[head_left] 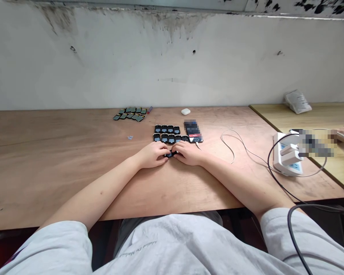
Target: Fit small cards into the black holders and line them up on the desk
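We see bright, diffuse light across the wall (172,65) and tabletop (60,160), with soft shadows beside the forearms (103,187) and gloom beneath the edge. We notice stretching at the sleeves (60,244), pixelated blocks over the phone (195,136) and beside the power strip (278,164), and detail too small to read on the black piece (169,154).

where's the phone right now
In the head view, the phone lies just right of the two rows of black pieces, beyond the right hand, a white cable at its near end.

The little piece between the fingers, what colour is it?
The little piece is black with a blue-grey patch; see the head view.
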The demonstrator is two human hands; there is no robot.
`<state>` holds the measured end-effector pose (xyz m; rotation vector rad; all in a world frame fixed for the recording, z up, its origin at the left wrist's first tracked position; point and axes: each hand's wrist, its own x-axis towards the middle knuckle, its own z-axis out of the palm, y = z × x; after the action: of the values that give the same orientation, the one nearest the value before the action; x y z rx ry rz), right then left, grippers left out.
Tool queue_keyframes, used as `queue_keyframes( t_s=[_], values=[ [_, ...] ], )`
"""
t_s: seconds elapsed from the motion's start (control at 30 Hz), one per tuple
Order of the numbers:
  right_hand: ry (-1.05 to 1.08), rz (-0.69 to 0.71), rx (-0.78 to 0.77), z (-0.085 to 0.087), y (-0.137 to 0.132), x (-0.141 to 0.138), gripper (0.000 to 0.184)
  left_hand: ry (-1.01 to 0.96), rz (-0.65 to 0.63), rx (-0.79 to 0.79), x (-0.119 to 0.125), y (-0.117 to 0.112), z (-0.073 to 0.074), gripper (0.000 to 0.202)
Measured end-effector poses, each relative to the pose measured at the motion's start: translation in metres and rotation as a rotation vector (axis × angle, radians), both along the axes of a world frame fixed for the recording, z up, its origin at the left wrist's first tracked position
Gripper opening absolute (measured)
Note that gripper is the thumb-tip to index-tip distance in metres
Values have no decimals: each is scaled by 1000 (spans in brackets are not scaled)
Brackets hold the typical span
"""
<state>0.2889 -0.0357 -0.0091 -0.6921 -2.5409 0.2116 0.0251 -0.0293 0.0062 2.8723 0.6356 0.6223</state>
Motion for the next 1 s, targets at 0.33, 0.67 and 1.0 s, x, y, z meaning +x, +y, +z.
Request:
queue_keyframes(
  t_s=[0.33, 0.67, 1.0],
  values=[
    [14, 2, -8, -1, 1, 0, 13, -81, -30, 64, -1, 3, -10, 23],
    [86, -113, 173, -5, 1, 5, 33, -216, 647, 181, -15, 22, -9, 23],
    [17, -76, 124, -3, 0, 3, 18, 34, 989, -29, -34, 71, -15, 48]
  ],
)
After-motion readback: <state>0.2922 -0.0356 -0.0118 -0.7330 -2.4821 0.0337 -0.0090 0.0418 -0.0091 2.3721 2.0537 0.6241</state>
